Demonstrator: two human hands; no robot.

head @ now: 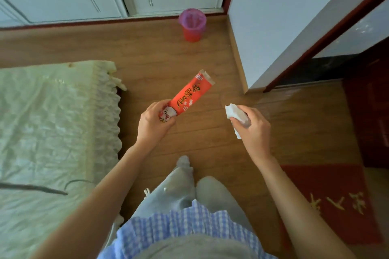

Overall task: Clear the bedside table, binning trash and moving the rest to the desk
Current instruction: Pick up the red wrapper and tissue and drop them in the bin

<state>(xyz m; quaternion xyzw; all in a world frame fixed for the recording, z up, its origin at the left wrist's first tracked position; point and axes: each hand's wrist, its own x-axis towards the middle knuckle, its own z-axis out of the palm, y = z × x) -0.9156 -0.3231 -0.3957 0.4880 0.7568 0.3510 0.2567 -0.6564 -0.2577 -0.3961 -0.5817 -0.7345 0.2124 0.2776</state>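
Observation:
My left hand (pixel 152 124) grips the lower end of a long red snack wrapper (pixel 186 94) with white and yellow print; its torn top points up and to the right. My right hand (pixel 255 126) holds a crumpled white tissue (pixel 233 112), which sticks out to the left of the fingers. Both hands hover over the wooden floor at mid-frame. A red trash bin (pixel 192 25) lined with a purple bag stands on the floor ahead, near the white wardrobe doors. The bedside table and the desk are out of view.
A bed with a pale green quilted cover (pixel 52 122) fills the left side, a dark cable lying across it. A white wall corner (pixel 273 27) and a dark red door frame (pixel 328 33) stand on the right. A red mat (pixel 336 202) lies at the lower right.

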